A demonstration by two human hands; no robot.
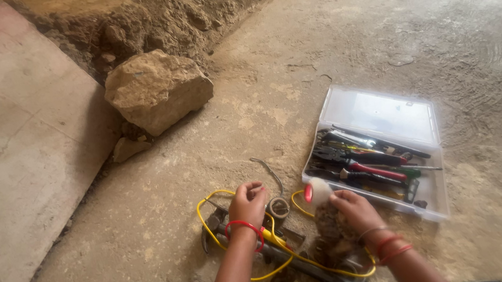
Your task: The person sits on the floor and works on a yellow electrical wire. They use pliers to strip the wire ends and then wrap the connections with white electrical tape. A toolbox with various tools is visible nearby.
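My left hand [247, 204] is curled over a yellow wire [208, 201] that loops across the dirt floor; what its fingers pinch is hidden. My right hand [352, 206] grips a brownish lumpy object [331, 222] beside a small white and red roll [315, 192]. A small ring of tape [279, 207] lies between the two hands. Dark metal parts [287, 260] sit under the wire near my wrists. Both wrists wear red bands.
An open clear plastic case [383, 113] holds several pliers and screwdrivers [367, 163] to the right. A large rock [157, 88] and a mound of soil [147, 16] lie ahead on the left, next to a concrete slab [12, 145].
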